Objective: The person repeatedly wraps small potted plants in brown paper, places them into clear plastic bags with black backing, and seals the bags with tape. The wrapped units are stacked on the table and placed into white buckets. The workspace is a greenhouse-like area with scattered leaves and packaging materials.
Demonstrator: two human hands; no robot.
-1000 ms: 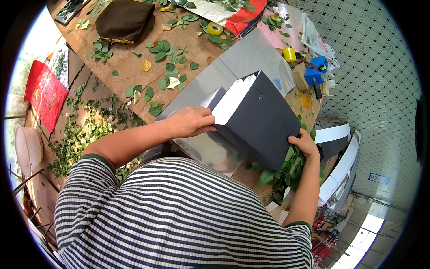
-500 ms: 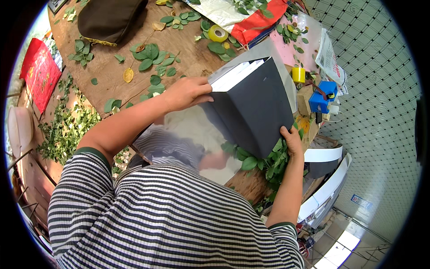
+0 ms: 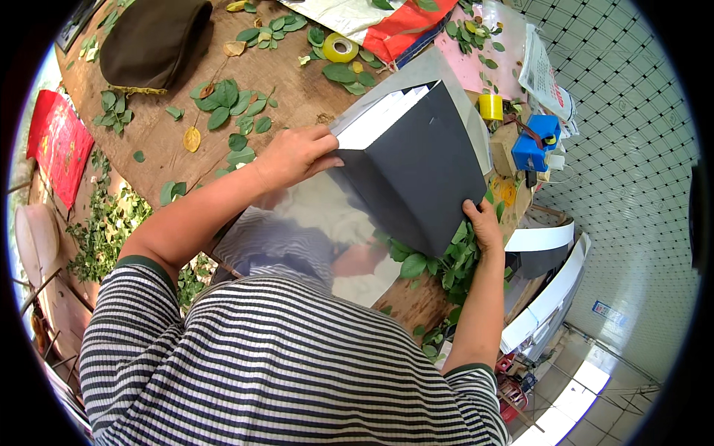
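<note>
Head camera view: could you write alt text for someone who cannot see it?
A person in a striped shirt holds a dark grey folded board with the left hand and right hand, over a shiny sheet on a wooden table strewn with green leaves.

Single head cam, steep look-down, fisheye.
Sits above the striped shirt (image 3: 282,364), faces down and forward at the wooden table (image 3: 290,89) close beyond it; tiled floor (image 3: 632,149) right of table.

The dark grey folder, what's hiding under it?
Under the dark grey folder lies a shiny mirror-like sheet, and green leaves poke out by the right hand. White pages sit inside it. The table beneath is covered.
</note>
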